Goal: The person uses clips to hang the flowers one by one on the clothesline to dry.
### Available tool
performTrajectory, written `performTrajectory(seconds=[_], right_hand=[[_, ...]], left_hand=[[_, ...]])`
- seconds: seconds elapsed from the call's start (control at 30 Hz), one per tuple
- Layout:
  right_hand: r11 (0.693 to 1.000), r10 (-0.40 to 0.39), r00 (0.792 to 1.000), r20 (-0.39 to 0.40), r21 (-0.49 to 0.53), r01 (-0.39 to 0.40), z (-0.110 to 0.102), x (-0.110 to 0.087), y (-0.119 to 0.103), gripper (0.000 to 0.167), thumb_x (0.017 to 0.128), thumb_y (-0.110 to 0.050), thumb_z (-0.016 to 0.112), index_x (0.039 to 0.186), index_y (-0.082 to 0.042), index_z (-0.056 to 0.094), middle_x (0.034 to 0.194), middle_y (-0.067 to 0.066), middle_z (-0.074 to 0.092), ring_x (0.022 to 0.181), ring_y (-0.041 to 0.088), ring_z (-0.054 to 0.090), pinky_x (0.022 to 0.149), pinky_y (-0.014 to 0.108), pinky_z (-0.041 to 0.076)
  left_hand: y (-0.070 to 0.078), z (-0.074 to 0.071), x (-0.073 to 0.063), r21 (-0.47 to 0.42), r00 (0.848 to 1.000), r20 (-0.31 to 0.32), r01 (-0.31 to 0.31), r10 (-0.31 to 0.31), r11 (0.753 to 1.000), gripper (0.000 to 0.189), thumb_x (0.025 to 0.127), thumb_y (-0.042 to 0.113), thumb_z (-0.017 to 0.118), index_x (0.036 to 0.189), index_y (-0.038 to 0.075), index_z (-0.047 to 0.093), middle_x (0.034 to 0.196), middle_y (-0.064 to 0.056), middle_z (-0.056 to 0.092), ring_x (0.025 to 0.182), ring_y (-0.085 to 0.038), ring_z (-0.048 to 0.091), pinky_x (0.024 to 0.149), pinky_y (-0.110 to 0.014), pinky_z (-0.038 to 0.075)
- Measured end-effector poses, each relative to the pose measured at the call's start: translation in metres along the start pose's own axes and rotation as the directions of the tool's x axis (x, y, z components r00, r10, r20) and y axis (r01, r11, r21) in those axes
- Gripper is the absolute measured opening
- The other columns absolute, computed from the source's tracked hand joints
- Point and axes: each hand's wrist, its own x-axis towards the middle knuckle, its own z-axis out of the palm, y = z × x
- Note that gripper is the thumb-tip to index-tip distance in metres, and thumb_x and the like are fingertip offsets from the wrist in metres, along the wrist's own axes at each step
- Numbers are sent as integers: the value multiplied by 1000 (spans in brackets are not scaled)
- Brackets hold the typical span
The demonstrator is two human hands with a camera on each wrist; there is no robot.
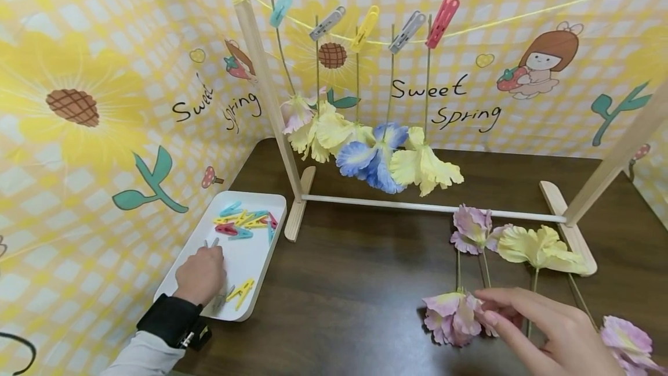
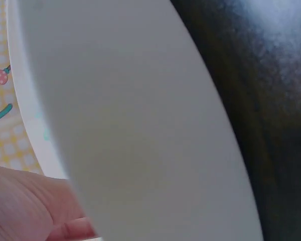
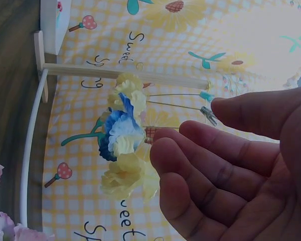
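Note:
My left hand [image 1: 200, 274] reaches into the white tray [image 1: 279, 213], its fingers curled down at a grey clothespin [image 1: 211, 242], whose tips show past them. In the left wrist view, the tray's wall hides most of that hand [image 2: 25, 206]. At the right, my right hand [image 1: 553, 329] is beside a pink artificial flower [image 1: 451, 318], thumb and index finger near its petals. The right wrist view shows this hand [image 3: 226, 175] loosely bent with nothing in it. More flowers lie by it: a pink one [image 1: 472, 228], a yellow one [image 1: 543, 248] and another pink one [image 1: 626, 338].
Several flowers, including a blue one [image 1: 373, 158], hang upside down by clothespins from a yellow string [image 1: 522, 19] on a wooden stand [image 1: 261, 74]. A white rod [image 1: 381, 205] joins its feet. Loose colored clothespins [image 1: 245, 222] and a yellow pair [image 1: 242, 293] lie in the tray.

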Motion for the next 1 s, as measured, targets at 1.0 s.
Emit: performTrajectory(seconds=[1.0], right_hand=[[996, 83, 996, -41, -37, -84, 0, -18, 2, 44, 73, 5, 79, 107, -22, 71, 87, -19, 66, 69, -8, 54, 56, 9, 37]], left_hand=[[31, -71, -22, -192, 901, -383, -295, 205, 936, 13, 80, 5, 78, 90, -1, 73, 77, -12, 63, 66, -27, 58, 53, -39, 43]])
